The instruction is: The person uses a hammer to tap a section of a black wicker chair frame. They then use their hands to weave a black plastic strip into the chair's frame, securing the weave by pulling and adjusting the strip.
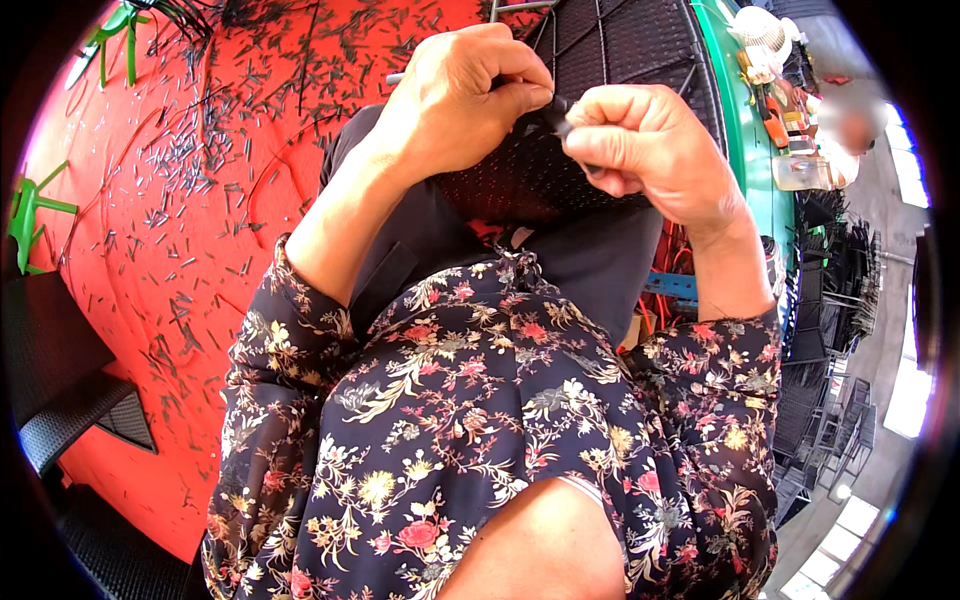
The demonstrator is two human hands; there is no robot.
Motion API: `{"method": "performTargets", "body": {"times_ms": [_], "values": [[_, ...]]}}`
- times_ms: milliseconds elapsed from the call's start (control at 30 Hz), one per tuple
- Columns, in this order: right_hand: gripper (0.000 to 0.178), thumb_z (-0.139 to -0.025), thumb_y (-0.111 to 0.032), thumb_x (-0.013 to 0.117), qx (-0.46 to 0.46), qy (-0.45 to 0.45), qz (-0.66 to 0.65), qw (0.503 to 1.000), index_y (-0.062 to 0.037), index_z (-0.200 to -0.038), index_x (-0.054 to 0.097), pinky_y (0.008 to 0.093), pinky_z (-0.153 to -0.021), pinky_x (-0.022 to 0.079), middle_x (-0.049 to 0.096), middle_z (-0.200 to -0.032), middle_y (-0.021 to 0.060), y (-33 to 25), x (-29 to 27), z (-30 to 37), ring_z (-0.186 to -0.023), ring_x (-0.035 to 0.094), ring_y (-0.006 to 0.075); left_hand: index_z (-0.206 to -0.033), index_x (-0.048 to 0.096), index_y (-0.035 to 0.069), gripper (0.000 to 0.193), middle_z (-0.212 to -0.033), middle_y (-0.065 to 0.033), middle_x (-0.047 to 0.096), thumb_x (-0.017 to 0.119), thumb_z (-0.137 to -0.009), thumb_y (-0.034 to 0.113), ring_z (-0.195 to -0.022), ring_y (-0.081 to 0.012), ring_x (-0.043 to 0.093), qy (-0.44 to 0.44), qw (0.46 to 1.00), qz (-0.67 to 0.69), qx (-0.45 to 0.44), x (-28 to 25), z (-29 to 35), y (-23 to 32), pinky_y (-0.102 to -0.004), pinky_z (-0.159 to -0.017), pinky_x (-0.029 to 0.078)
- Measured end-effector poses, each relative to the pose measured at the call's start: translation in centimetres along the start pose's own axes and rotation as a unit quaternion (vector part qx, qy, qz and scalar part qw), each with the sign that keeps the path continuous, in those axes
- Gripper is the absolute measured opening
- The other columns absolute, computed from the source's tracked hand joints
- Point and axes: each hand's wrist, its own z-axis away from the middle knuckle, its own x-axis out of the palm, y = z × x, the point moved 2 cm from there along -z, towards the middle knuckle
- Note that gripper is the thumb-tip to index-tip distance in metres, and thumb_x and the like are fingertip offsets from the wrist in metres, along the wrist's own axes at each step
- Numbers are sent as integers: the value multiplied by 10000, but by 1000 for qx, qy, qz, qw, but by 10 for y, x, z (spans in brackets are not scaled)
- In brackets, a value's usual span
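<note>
Both my hands are raised close together over a dark woven frame (620, 45) that leans across my lap. My left hand (455, 100) is closed in a pinch, thumb against the forefinger. Just to its right, my right hand (650, 145) curls its fingers around something small and dark. A short black strip (558, 108) spans the narrow gap between the fingertips, with both hands gripping it. Most of the strip is hidden inside the fingers, and its exact kind is hard to make out.
Many short black offcuts (190, 160) litter the red floor (130, 300). Green stool legs (35, 210) stand at the left, above a dark woven chair (65, 350). At the far right another person (850, 140) is near a clear container (802, 172); stacked dark frames (835, 300) are behind.
</note>
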Motion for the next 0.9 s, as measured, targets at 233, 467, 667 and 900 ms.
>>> {"method": "performTargets", "body": {"times_ms": [233,467,667,900], "values": [[225,-798,-2,662,-67,64,163,982,22,-998,562,195,-584,428,551,-703,-11,-7,7,2,-646,515,41,-839,676,25,71,-748,-66,608,667,-779,63,-717,-181,604,2,1000,17,-12,-2,-1,0,-298,-667,474],[515,-793,-23,702,-107,125,122,979,40,-1249,473,194,-542,414,546,-689,-10,-10,14,0,-593,497,39,-801,689,45,90,-735,-117,644,666,-747,113,-704,-271,651,23,999,22,-18,-1,-1,3,-352,-646,502],[481,-780,25,682,-123,202,193,952,-10,-1225,503,212,-513,418,561,-639,18,7,27,6,-554,504,48,-804,686,42,97,-738,-123,646,668,-744,116,-710,-276,653,37,999,32,-5,1,1,1,-351,-644,499],[464,-766,40,651,-103,185,282,936,28,-1204,498,211,-483,430,575,-645,23,1,30,2,-540,542,65,-854,663,19,51,-748,-40,583,666,-805,33,-707,-125,574,10,999,29,-16,-1,4,-1,-269,-666,462]]}}
